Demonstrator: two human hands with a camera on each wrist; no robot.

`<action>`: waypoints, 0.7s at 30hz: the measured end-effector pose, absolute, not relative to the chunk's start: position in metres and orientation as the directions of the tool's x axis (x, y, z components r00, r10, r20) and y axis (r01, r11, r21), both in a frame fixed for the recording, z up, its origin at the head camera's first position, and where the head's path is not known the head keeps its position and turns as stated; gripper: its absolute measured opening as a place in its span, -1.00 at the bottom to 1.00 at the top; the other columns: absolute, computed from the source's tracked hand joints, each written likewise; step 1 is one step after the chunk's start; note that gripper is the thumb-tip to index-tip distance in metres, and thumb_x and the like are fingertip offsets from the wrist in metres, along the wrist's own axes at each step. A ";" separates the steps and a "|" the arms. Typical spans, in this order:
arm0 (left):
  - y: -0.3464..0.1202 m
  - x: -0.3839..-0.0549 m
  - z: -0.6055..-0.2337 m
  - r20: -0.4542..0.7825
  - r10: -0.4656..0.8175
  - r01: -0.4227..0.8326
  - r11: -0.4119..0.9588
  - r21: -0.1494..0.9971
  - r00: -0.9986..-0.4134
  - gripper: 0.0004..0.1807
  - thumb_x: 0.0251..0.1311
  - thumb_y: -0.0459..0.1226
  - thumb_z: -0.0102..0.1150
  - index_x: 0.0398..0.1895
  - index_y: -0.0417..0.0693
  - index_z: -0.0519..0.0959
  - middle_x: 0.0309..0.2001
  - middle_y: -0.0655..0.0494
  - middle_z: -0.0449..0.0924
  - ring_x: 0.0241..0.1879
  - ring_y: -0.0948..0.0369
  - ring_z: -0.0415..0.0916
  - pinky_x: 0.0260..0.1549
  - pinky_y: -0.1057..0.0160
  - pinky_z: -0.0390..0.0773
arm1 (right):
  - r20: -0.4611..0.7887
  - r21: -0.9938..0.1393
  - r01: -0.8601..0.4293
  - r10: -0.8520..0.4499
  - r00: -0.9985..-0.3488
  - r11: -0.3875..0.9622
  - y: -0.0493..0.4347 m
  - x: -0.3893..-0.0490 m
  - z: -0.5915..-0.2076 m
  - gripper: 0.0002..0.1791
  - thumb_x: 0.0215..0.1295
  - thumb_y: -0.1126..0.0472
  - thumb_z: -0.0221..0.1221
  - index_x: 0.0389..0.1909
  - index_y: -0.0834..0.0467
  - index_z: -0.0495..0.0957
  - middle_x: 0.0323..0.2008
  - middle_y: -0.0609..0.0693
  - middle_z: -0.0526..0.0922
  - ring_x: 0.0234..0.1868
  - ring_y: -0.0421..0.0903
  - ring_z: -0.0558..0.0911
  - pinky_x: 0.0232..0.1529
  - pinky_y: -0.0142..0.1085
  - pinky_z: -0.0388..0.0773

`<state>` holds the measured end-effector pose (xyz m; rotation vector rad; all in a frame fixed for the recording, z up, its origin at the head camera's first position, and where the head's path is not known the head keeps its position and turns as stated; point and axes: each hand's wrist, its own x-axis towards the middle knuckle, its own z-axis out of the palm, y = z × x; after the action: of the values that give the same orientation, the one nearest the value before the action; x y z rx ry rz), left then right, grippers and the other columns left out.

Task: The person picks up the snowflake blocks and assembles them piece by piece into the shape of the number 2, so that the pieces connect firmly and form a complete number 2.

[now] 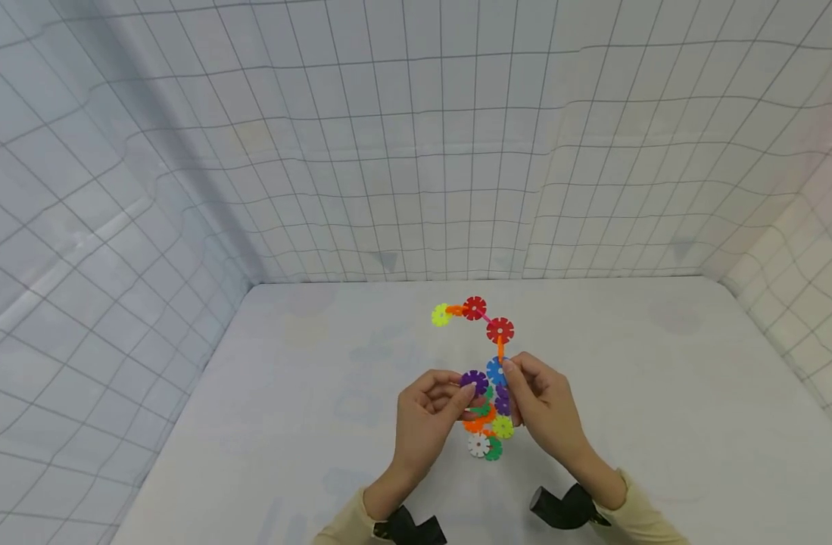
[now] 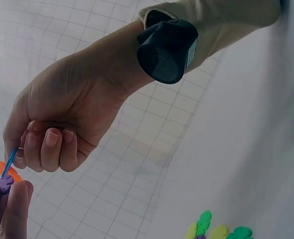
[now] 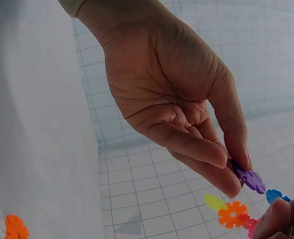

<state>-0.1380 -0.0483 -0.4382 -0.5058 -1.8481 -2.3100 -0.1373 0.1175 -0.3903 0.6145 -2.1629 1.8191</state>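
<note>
In the head view my left hand (image 1: 425, 428) pinches a purple notched disc (image 1: 473, 382) between thumb and fingers. My right hand (image 1: 546, 409) pinches a blue notched disc (image 1: 495, 372) close beside it. From the blue disc a chain runs up through an orange disc (image 1: 500, 347), a red disc (image 1: 500, 330), a pink one, another red disc (image 1: 474, 308) and an orange one to a yellow disc (image 1: 441, 315). The left wrist view shows the blue disc (image 2: 9, 163) and purple disc (image 2: 5, 184) edge to edge; whether they interlock I cannot tell.
Below the hands several loose-looking discs lie on the white table (image 1: 306, 424), among them a white disc (image 1: 478, 444), a green disc (image 1: 493, 449) and a yellow disc (image 1: 503, 427). White gridded cloth (image 1: 456, 151) hangs behind and at both sides.
</note>
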 end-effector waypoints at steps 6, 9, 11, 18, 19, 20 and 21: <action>-0.048 -0.137 -0.438 0.286 0.169 0.240 -0.248 0.939 -0.943 -0.77 0.22 -0.36 0.22 -0.23 -0.40 0.46 -0.34 -0.31 0.63 -0.32 -0.09 0.65 -0.38 0.03 0.60 | 0.449 -0.872 -0.468 -0.147 -0.881 0.145 0.116 -0.136 -0.389 -0.78 0.38 0.48 -0.03 -0.48 0.25 0.42 -0.78 -0.08 0.33 -0.83 -0.13 0.35 -0.85 -0.35 0.30; -0.047 -0.136 -0.440 0.335 0.154 0.303 -0.200 0.932 -0.929 -0.85 0.17 -0.41 0.24 -0.29 -0.36 0.50 -0.34 -0.24 0.65 -0.36 -0.02 0.66 -0.41 0.04 0.60 | 0.460 -0.863 -0.480 -0.145 -0.876 0.161 0.115 -0.135 -0.388 -0.78 0.36 0.49 -0.02 -0.49 0.28 0.41 -0.78 -0.08 0.33 -0.83 -0.13 0.35 -0.85 -0.36 0.28; -0.046 -0.136 -0.441 0.387 0.124 0.368 -0.153 0.917 -0.914 -0.91 0.12 -0.46 0.27 -0.33 -0.32 0.56 -0.35 -0.15 0.66 -0.43 0.04 0.66 -0.46 0.09 0.61 | 0.467 -0.857 -0.487 -0.147 -0.872 0.170 0.114 -0.135 -0.387 -0.79 0.35 0.51 -0.02 -0.50 0.30 0.41 -0.79 -0.07 0.33 -0.83 -0.11 0.35 -0.85 -0.36 0.28; -0.043 -0.131 -0.426 0.595 0.031 0.596 0.047 0.802 -0.803 -0.90 -0.02 -0.55 0.33 -0.45 -0.28 0.61 -0.49 -0.06 0.64 -0.60 0.17 0.59 -0.70 0.26 0.55 | 0.507 -0.826 -0.527 -0.146 -0.849 0.197 0.113 -0.135 -0.387 -0.78 0.30 0.56 0.00 -0.51 0.28 0.41 -0.79 -0.07 0.33 -0.84 -0.09 0.34 -0.85 -0.38 0.27; -0.043 -0.130 -0.422 0.607 0.023 0.607 0.063 0.792 -0.795 -0.90 -0.02 -0.56 0.33 -0.46 -0.29 0.60 -0.50 -0.06 0.64 -0.60 0.17 0.59 -0.71 0.27 0.54 | 0.514 -0.822 -0.534 -0.144 -0.845 0.199 0.113 -0.135 -0.387 -0.77 0.29 0.56 0.00 -0.51 0.27 0.41 -0.79 -0.07 0.32 -0.84 -0.09 0.34 -0.85 -0.39 0.27; -0.043 -0.129 -0.419 0.612 0.017 0.611 0.073 0.788 -0.791 -0.89 -0.03 -0.56 0.34 -0.47 -0.29 0.60 -0.51 -0.07 0.63 -0.59 0.19 0.59 -0.71 0.27 0.53 | 0.519 -0.819 -0.538 -0.143 -0.843 0.200 0.114 -0.135 -0.387 -0.77 0.29 0.57 0.00 -0.51 0.25 0.41 -0.79 -0.07 0.32 -0.84 -0.10 0.35 -0.85 -0.39 0.28; -0.043 -0.128 -0.416 0.611 0.013 0.610 0.078 0.788 -0.791 -0.89 -0.03 -0.56 0.33 -0.47 -0.29 0.59 -0.52 -0.06 0.63 -0.59 0.19 0.59 -0.72 0.28 0.53 | 0.522 -0.817 -0.541 -0.141 -0.841 0.202 0.114 -0.135 -0.387 -0.76 0.29 0.57 0.01 -0.50 0.24 0.41 -0.78 -0.08 0.32 -0.84 -0.11 0.35 -0.85 -0.39 0.28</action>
<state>-0.1279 -0.0429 -0.4160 -0.6144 -1.9122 -1.7606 -0.1352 0.1138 -0.3865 0.6408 -2.1505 1.6776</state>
